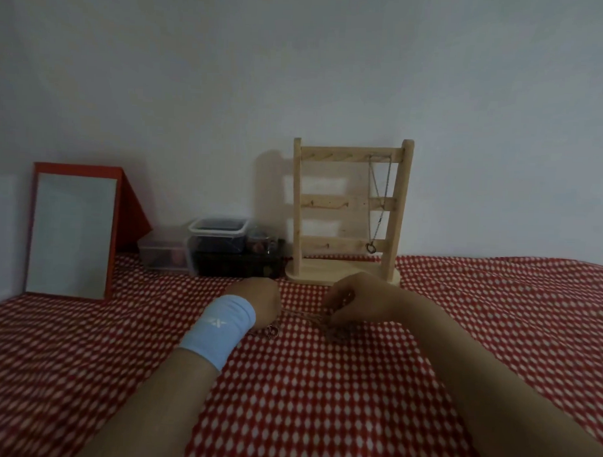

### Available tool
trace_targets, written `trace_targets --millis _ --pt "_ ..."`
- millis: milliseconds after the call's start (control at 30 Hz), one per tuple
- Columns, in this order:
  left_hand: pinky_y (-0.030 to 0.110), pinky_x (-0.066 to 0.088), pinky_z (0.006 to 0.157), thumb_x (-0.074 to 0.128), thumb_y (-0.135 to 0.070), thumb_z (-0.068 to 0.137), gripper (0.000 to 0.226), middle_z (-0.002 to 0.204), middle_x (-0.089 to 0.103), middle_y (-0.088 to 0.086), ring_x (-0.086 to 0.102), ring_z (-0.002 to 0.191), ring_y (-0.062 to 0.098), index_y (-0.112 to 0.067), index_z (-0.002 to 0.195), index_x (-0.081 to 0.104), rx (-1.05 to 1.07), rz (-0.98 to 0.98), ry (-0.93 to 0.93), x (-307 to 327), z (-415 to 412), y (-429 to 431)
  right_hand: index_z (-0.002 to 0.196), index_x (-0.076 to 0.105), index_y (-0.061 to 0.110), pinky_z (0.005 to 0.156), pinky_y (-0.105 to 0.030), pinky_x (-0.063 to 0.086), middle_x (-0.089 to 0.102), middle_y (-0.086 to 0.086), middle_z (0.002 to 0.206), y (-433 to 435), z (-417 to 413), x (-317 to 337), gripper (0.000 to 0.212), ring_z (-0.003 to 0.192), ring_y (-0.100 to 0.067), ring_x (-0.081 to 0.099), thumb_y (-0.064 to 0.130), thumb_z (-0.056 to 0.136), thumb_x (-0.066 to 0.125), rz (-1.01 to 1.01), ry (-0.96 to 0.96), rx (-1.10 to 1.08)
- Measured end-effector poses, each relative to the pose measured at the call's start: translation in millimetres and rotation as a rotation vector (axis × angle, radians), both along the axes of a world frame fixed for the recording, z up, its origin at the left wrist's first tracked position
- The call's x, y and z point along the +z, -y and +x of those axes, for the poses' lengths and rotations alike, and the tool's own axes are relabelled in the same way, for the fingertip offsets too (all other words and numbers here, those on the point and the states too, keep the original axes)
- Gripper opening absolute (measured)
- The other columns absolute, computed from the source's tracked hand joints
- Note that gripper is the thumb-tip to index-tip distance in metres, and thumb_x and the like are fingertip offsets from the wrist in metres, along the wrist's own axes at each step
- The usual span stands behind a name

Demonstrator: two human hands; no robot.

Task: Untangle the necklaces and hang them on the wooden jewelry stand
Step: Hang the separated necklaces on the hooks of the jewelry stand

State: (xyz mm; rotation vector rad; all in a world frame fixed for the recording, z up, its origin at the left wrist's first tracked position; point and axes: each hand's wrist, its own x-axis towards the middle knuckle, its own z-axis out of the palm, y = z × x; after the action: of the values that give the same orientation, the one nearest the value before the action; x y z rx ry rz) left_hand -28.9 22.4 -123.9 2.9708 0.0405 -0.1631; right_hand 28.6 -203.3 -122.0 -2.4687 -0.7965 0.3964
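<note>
- Because the red checked cloth (321,400) is busy with pattern and the light is dim, a thin chain or clasp dropped on it would probably be hard to find.
- The wooden jewelry stand (298,201) is upright at the back, just behind the hands. One hung necklace (380,197) drapes from the right end of its top rail. A sudden jerk when a knot gives could bump the stand or shake that chain off.
- Left of the stand, a dark box (237,265) carries a white-rimmed clear tub (218,225) holding something dark. A low clear tub (162,254) sits beside them. Their contents are too dim to name.
- The left hand (260,302) curls knuckles-up and pinches one end of the strands.
- The right hand (352,300) has its fingers bent in and nips the other end.
- The tangled necklaces (310,318) stretch between both hands, low over the cloth and near the stand's base. Pulling harder would likely tighten the knot or snap a link.
</note>
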Motion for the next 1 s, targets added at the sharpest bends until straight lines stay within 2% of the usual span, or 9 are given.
trace_targets --millis 133,200,267,333,400,600,767,900,1000 --pt "0.029 0.052 0.083 0.047 -0.016 0.095 0.024 0.106 0.067 0.006 0.064 0.095 0.021 -0.009 0.101 0.069 0.016 0.027 -0.034 0.9 6.7 2.5 0.123 0.072 0.026 0.089 -0.014 0.047 0.069 0.018 0.113 4.6 4.6 -1.6 0.040 0.102 0.004 0.062 0.023 0.085 0.082 -0.035 -0.001 0.028" --pt "0.025 0.047 0.092 0.051 -0.017 0.096 0.024 0.117 0.063 -0.002 0.060 0.106 0.017 -0.017 0.113 0.068 -0.054 -0.122 -0.004 6.4 6.1 16.6 0.123 0.072 0.028 0.085 -0.012 0.045 0.066 0.024 0.104 1.5 4.5 0.7 0.039 0.096 0.007 0.060 0.029 0.085 0.081 -0.090 0.007 0.064" --pt "0.023 0.043 0.093 0.060 -0.025 0.094 0.026 0.120 0.063 -0.005 0.059 0.109 0.014 -0.020 0.118 0.068 -0.156 -0.239 -0.041 13.1 4.7 29.7 0.118 0.074 0.032 0.095 -0.023 0.050 0.068 0.023 0.101 -3.5 5.0 0.5 0.035 0.097 0.004 0.061 0.040 0.084 0.079 -0.117 -0.011 0.063" --pt "0.023 0.045 0.091 0.068 -0.030 0.089 0.033 0.119 0.064 -0.005 0.060 0.106 0.014 -0.020 0.120 0.069 -0.211 -0.216 -0.115 13.4 8.5 35.7 0.114 0.073 0.032 0.096 -0.030 0.052 0.068 0.020 0.105 -7.4 5.0 -2.4 0.040 0.098 0.000 0.062 0.050 0.079 0.081 -0.132 -0.020 0.049" --pt "0.021 0.045 0.087 0.074 -0.030 0.084 0.030 0.111 0.066 -0.009 0.059 0.100 0.009 -0.021 0.113 0.072 -0.218 -0.208 -0.127 12.2 14.9 33.5 0.109 0.072 0.033 0.085 -0.022 0.050 0.067 0.020 0.102 -8.3 6.0 -6.5 0.041 0.094 0.001 0.061 0.052 0.075 0.084 -0.127 0.006 0.059" --pt "0.013 0.045 0.081 0.069 -0.029 0.089 0.016 0.094 0.061 -0.018 0.055 0.089 -0.003 -0.022 0.103 0.071 -0.271 -0.377 -0.076 5.2 32.1 22.5 0.088 0.076 0.034 0.076 -0.016 0.048 0.075 0.014 0.092 -6.8 18.0 -7.3 0.006 0.084 0.002 0.066 0.037 0.085 0.080 -0.085 -0.044 0.079" --pt "0.015 0.046 0.078 0.065 -0.024 0.092 0.001 0.086 0.064 -0.015 0.061 0.084 -0.001 -0.024 0.091 0.067 -0.263 -0.660 0.058 1.6 38.1 23.0 0.095 0.075 0.025 0.084 -0.027 0.052 0.073 0.010 0.088 -10.3 21.8 -7.1 0.024 0.084 -0.006 0.066 0.046 0.085 0.078 -0.014 -0.091 0.047" --pt "0.022 0.049 0.082 0.063 -0.021 0.093 0.008 0.081 0.067 -0.012 0.064 0.080 0.003 -0.025 0.088 0.067 -0.214 -0.850 0.067 -3.0 41.7 18.7 0.080 0.077 0.027 0.074 -0.027 0.049 0.070 0.005 0.072 -8.7 23.2 -6.4 0.018 0.068 -0.004 0.061 0.039 0.093 0.072 0.156 -0.121 0.011" --pt "0.027 0.052 0.085 0.061 -0.024 0.095 0.008 0.082 0.067 -0.008 0.064 0.081 0.008 -0.025 0.088 0.065 -0.177 -0.841 0.047 -1.7 44.1 11.2 0.089 0.079 0.009 0.080 -0.034 0.058 0.077 -0.010 0.086 -4.3 23.5 -8.9 0.014 0.077 -0.015 0.069 0.016 0.096 0.069 0.457 -0.230 -0.087"
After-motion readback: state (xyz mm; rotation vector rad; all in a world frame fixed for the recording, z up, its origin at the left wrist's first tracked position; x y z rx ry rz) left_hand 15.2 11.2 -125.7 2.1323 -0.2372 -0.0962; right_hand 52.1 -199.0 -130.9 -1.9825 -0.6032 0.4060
